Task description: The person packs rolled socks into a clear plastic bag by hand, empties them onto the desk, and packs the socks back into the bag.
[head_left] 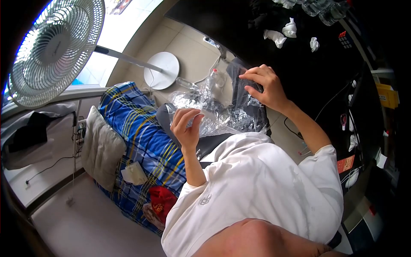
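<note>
Crinkled clear plastic film [250,118] spreads over my lap and legs, bunched and shiny. My left hand [186,126] is raised at its left side, fingers curled and thumb tip against the index finger, pinching at the film's edge. Farther forward and to the right, my right hand [266,85] hovers above the film, its thumb and fingers apart. I see nothing solid between them. Clear plastic bottles, one with a red cap [214,71], are on the floor beyond the film.
A standing fan [55,49] with a round white base [165,70] is at the left. I sit on a blue plaid cover [141,137] beside a pale cushion [100,147]. On the black table [299,64] at right are crumpled white tissues [290,28] and several bottles [329,13].
</note>
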Demonstrator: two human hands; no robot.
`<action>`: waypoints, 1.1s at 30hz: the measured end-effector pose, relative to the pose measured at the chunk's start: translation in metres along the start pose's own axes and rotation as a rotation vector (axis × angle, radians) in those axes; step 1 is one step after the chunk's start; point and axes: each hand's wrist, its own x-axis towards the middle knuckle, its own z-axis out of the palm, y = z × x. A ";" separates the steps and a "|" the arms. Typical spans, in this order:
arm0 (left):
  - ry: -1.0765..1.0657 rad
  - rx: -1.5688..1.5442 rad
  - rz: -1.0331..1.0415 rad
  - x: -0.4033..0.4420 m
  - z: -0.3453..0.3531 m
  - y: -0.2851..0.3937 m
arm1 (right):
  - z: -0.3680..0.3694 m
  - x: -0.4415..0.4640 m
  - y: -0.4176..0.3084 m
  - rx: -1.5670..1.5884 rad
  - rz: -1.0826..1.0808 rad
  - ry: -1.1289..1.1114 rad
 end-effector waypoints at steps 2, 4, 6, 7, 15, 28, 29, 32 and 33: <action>0.025 -0.011 -0.027 -0.002 -0.001 -0.001 | 0.000 0.000 0.000 0.002 0.003 -0.008; 0.047 -0.021 -0.044 -0.004 0.000 0.001 | -0.001 0.000 -0.001 -0.010 -0.005 0.005; 0.069 -0.031 -0.057 -0.004 -0.001 0.002 | -0.002 0.000 -0.001 -0.002 0.002 0.001; 0.099 -0.063 -0.075 -0.005 -0.002 0.002 | -0.003 0.001 -0.001 0.006 0.010 0.000; 0.336 -0.147 -0.122 -0.009 -0.013 0.013 | -0.002 0.001 -0.001 0.042 0.015 0.012; 0.188 0.067 -0.030 -0.002 -0.025 0.047 | 0.002 -0.006 0.005 -0.001 -0.055 -0.016; 0.162 0.021 -0.002 -0.002 -0.024 0.042 | 0.003 -0.007 0.006 0.008 -0.048 -0.016; 0.108 -0.026 -0.028 -0.006 -0.026 0.037 | 0.004 -0.005 0.004 0.019 -0.050 0.023; 0.104 -0.025 -0.028 -0.007 -0.026 0.036 | 0.003 -0.005 0.003 0.020 -0.048 0.019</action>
